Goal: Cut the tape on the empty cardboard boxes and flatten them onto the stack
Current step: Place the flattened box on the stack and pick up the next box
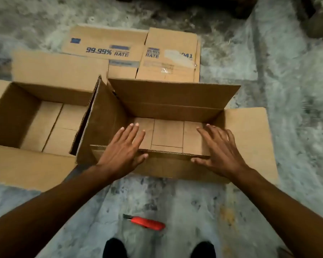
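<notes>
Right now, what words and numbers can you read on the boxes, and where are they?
"99.99% RATE": on the left panel of the flattened box lying on the floor.
"RATE": on that box's right panel, with blurred print above it.
"041": beside the torn label, its start covered.
The small blue bars of print are too blurred to read.
The two open boxes and the red knife show no text.
</notes>
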`<action>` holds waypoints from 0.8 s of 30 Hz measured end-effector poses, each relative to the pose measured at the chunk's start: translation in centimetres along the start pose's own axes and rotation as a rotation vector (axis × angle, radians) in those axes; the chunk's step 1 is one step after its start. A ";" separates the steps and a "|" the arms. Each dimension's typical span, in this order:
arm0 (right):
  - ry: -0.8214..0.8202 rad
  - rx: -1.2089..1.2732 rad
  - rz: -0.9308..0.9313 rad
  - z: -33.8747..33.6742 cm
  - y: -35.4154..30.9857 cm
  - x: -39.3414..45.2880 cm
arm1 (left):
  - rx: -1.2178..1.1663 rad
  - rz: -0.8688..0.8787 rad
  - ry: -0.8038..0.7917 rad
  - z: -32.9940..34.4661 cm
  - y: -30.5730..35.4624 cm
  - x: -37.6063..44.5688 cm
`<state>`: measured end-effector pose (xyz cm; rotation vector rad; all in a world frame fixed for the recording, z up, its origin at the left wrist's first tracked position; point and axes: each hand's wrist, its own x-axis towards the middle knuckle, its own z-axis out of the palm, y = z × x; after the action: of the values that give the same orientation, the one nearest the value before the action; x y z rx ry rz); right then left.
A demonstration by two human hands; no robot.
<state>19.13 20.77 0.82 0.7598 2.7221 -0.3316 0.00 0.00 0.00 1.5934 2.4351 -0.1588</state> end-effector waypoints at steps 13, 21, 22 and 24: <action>0.565 -0.137 -0.015 2.1 4.1 17.2 | 0.107 0.137 0.162 11.6 -5.9 11.8; 0.738 -0.042 -0.115 8.2 3.1 11.2 | 0.313 0.416 0.514 10.5 -4.9 10.6; 0.680 -0.018 -0.111 9.3 3.1 10.5 | 0.309 0.440 0.597 10.5 -4.6 10.5; 0.558 0.003 -0.115 11.8 3.3 9.7 | 0.207 0.365 0.660 10.1 -4.0 10.3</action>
<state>15.53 24.61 -13.89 0.7918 3.2957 -0.1630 -6.30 5.42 -12.49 2.4691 2.5538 0.2219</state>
